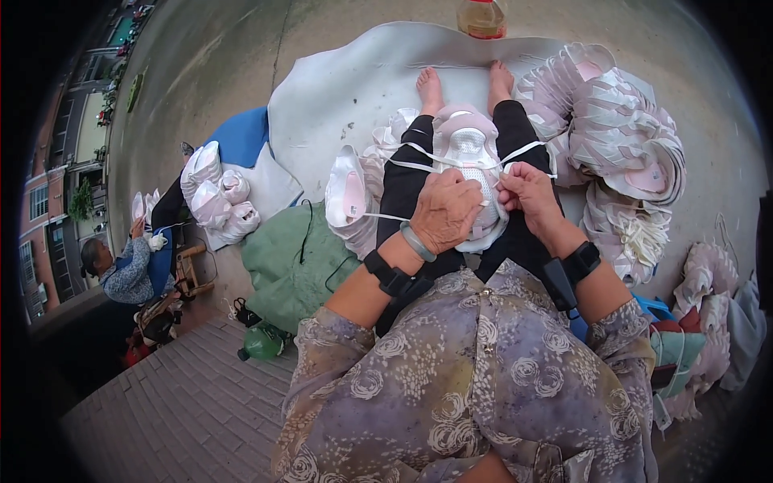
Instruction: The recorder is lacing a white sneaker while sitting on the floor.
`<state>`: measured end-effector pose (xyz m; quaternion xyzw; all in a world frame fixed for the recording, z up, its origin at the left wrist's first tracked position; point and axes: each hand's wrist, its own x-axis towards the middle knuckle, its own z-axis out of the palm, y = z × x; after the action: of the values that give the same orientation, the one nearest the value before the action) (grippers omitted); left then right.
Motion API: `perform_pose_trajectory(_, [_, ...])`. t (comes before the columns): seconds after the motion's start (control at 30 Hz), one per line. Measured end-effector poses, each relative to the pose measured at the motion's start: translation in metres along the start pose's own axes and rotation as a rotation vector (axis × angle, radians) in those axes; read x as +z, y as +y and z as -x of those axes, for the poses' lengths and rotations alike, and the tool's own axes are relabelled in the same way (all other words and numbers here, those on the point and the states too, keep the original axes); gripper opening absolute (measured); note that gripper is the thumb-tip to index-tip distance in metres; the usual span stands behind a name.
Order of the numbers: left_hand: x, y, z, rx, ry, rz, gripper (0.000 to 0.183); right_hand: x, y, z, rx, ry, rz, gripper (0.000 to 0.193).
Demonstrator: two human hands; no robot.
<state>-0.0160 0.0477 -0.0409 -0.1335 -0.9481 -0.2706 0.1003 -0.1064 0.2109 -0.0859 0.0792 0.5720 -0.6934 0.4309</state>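
A white and pink shoe upper lies between my knees, its toe end nearest me. A white shoelace runs through it, with loose ends out to both sides. My left hand is closed over the left side of the upper, its fingers bent down at the lacing and its fingertips partly hidden. Just to its right, my right hand pinches the lace at the eyelet edge. Another white shoe upper with a pink lining rests beside my left thigh.
Stacked shoe uppers pile up at my right. A white sheet lies under my bare feet, a bottle beyond it. Left of me are a green cloth bag, a green bottle and bundled uppers. Another person sits farther left.
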Motion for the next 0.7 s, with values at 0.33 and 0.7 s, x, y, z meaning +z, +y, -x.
perform_pose_trajectory(0.33, [0.015, -0.016, -0.007, 0.068, -0.016, -0.295, 0.011, 0.012, 0.004, -0.020, -0.281, 0.052, 0.100, 0.007])
perform_pose_trajectory(0.7, [0.018, -0.016, -0.004, 0.047, -0.004, -0.249, 0.010, 0.014, 0.011, -0.027, -0.392, 0.094, 0.154, 0.007])
